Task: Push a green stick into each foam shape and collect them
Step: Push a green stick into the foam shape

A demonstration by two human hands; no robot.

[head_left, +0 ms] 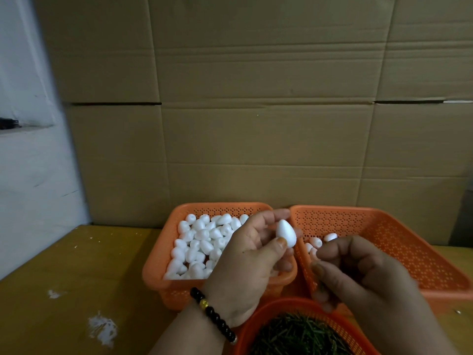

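Held shape: a white egg-shaped foam piece (286, 233) is up in the air over the gap between the two rear baskets, pinched by the left hand (252, 257) between the thumb below and the fingers behind.
Its axis: the long axis runs from upper left to lower right, narrow end up toward the far wall, broad end down toward the right hand.
Left hand: curled around the foam piece, palm turned to the camera; a bracelet of dark beads with one gold bead (213, 315) sits on the wrist.
Right hand: the right hand (358, 272) hovers just right of the foam piece, fingers curled with thumb and forefinger tips close together; whether a stick is pinched there I cannot tell, it is too blurred.
Left basket: an orange perforated plastic basket (158, 262) holds a heap of loose white foam pieces (202, 242), too many to count.
Right basket: a second orange perforated basket (399, 242), touching the first, holds a few foam pieces (330, 237); about four show, others may be hidden behind the hands.
Near basket: a third orange basket (271, 307) at the bottom edge holds a pile of thin green sticks (294, 334), uncountable.
Baskets counted: three.
Surface: a yellowish wooden table (76, 290) with white foam crumbs (102, 330).
Behind: a brown cardboard wall (256, 124).
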